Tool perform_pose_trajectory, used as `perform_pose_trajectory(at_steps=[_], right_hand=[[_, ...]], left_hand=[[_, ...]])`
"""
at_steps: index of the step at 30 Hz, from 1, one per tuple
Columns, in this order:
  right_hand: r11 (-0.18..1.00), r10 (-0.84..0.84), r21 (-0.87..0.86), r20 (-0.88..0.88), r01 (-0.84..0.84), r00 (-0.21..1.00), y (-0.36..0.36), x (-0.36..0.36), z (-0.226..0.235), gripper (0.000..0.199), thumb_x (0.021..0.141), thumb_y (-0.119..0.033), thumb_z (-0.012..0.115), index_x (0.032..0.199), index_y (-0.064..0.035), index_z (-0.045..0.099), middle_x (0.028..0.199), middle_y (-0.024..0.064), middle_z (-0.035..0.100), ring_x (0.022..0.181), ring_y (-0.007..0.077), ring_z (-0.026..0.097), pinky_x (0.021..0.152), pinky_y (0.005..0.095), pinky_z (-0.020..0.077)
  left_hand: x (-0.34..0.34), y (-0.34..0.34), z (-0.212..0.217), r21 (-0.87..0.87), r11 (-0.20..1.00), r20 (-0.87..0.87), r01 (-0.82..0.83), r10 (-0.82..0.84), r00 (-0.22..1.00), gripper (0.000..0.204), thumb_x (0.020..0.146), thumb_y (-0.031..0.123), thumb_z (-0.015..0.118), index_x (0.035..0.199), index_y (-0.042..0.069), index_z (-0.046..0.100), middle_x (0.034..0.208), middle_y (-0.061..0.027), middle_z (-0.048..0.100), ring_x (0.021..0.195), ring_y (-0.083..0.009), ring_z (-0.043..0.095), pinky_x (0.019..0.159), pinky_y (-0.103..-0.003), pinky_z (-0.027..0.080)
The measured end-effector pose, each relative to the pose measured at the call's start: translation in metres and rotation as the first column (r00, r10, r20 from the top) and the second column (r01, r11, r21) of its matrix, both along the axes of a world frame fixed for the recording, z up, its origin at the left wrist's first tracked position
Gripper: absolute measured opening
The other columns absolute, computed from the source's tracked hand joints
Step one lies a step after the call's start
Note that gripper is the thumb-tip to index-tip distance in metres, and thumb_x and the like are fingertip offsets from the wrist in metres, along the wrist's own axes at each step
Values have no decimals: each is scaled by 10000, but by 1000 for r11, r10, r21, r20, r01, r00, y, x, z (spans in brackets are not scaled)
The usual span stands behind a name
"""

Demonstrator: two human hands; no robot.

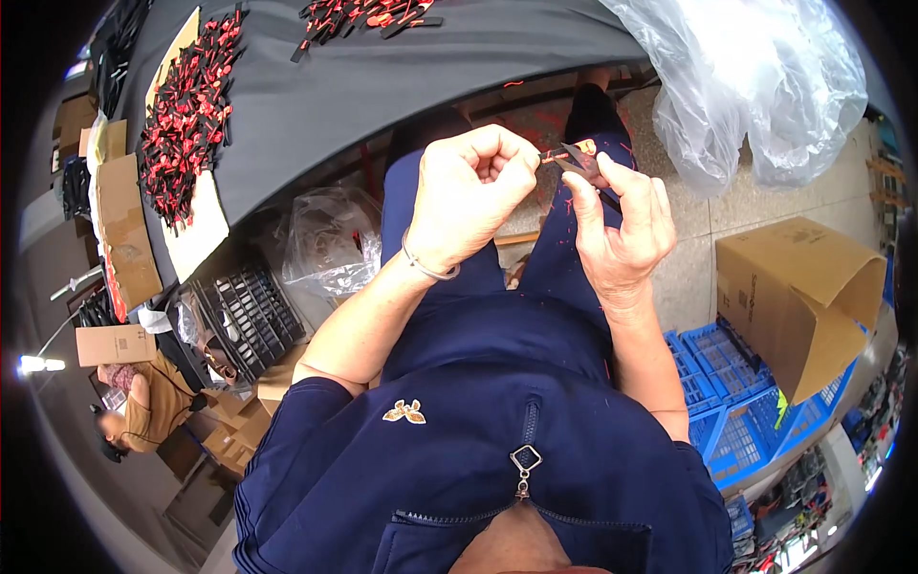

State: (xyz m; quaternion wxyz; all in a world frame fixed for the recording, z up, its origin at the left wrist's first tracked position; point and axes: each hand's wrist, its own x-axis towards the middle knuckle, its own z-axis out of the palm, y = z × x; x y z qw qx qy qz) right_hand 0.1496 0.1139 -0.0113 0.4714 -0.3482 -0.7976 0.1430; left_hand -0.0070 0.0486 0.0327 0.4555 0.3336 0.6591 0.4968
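Above my lap, my left hand (483, 187) is closed, with thumb and fingertips pinched on one end of a small black-and-red strip (551, 156). Facing it, my right hand (626, 220) grips dark thread snips (579, 165) between thumb and fingers. Their pointed blades meet the strip in the gap between both hands. A bit of orange-red shows just behind the blades; whether it belongs to the same strip I cannot tell. On the dark-covered table lies a big heap of similar black-and-red strips (191, 115), and a smaller pile (368, 17) sits farther back.
The black-covered table (382, 86) curves ahead of my knees. Clear plastic bags (755, 86) hang at the far right, with another bag (333, 244) under the table. A cardboard box (779, 277) stands by blue crates (712, 364) at right. Another person (153, 407) is at left among cartons.
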Motion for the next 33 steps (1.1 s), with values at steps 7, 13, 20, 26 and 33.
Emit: perform_pose_trajectory(at_steps=[7,13,20,26,33], right_hand=[[999,22,-31,-18,-23,1000,-1,0,-6,288,695,-157,818,906,-35,665,740,57,659,598,203,580,526,287,448],[424,-88,-758,-579,-495,811,-10,2,0,260,792,-104,765,982,-3,620,858,55,667,702,114,601,661,233,492],[487,-101,-723,-604,-490,790,2,12,9,169,853,-64,702,976,10,612,868,39,643,737,55,579,645,207,484],[675,10,-714,-243,-186,970,-10,9,-8,162,795,-80,751,892,-12,641,785,50,667,657,87,594,599,237,476],[815,64,-573,-63,-88,996,-7,10,-3,192,755,-149,780,850,-47,648,743,69,651,636,178,616,578,288,483]], left_hand=[[2,3,-4,-12,1000,31,21,-20,999,121,850,141,636,835,23,658,736,18,612,653,-32,558,589,-189,456],[5,4,-17,-43,998,3,44,-43,999,127,849,146,639,833,22,658,720,11,611,633,-33,546,581,-185,440],[-1,-1,-33,-122,991,114,-55,69,991,140,868,160,620,828,31,658,708,1,618,602,-38,538,574,-183,432],[2,3,-24,-111,993,145,-44,60,988,133,875,147,608,840,28,658,717,-4,624,604,-42,543,577,-183,438],[9,-1,-19,-118,993,155,-11,29,988,137,881,153,613,858,28,665,723,-5,631,624,-39,552,584,-183,445]])
